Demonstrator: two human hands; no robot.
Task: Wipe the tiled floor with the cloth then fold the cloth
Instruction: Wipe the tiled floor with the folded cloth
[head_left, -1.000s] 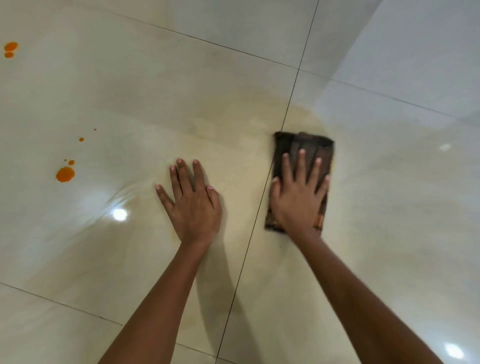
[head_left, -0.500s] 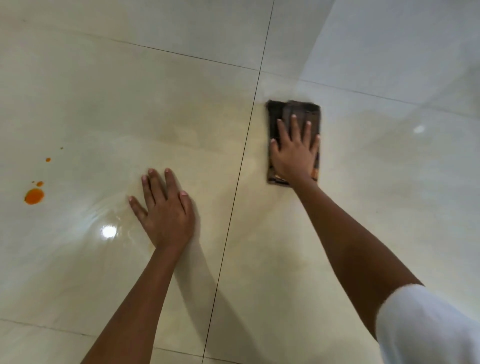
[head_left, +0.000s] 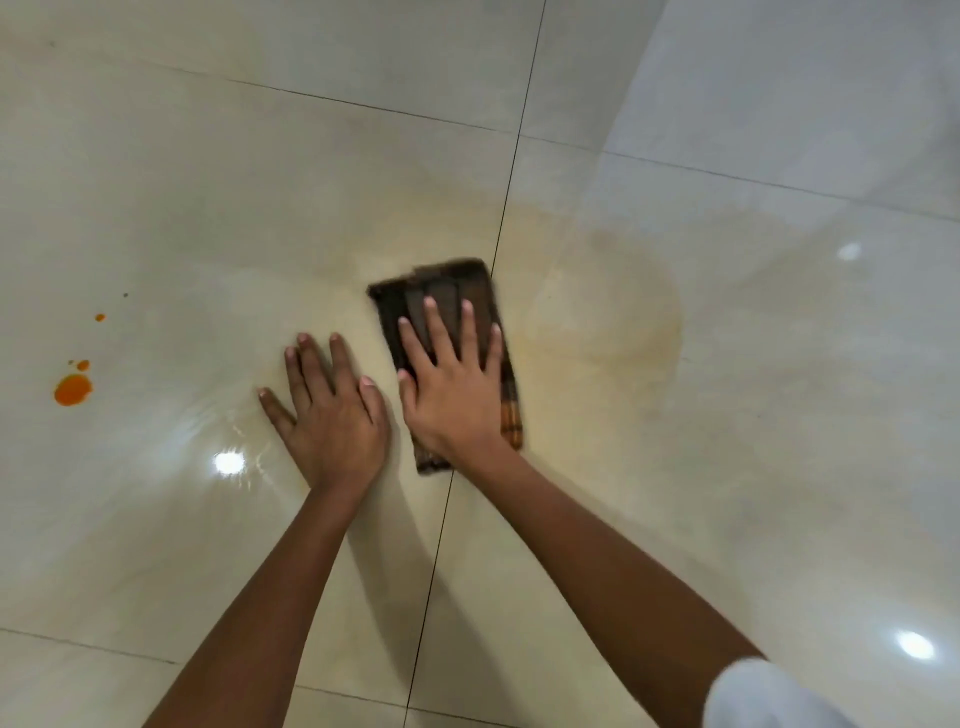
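My hands on a glossy cream tiled floor (head_left: 208, 208), one pressing a cloth.

My right hand (head_left: 457, 387), fingers spread flat, presses a folded dark brown striped cloth (head_left: 447, 291) just left of a grout line (head_left: 501, 228). My left hand (head_left: 332, 415) rests splayed on bare tile just beside it. Orange liquid drops (head_left: 72, 388) lie well apart, far left.

Large glossy cream floor tiles (head_left: 208, 182) fill the whole frame, split by thin dark grout lines (head_left: 501, 228), one running top to bottom through the middle. Orange droplets (head_left: 72, 388) sit at the left edge. A faint yellowish smear (head_left: 613, 312) stains the tile right of centre. Round ceiling-light reflections (head_left: 228, 462) shine at lower left and lower right. The upper right corner looks greyer.
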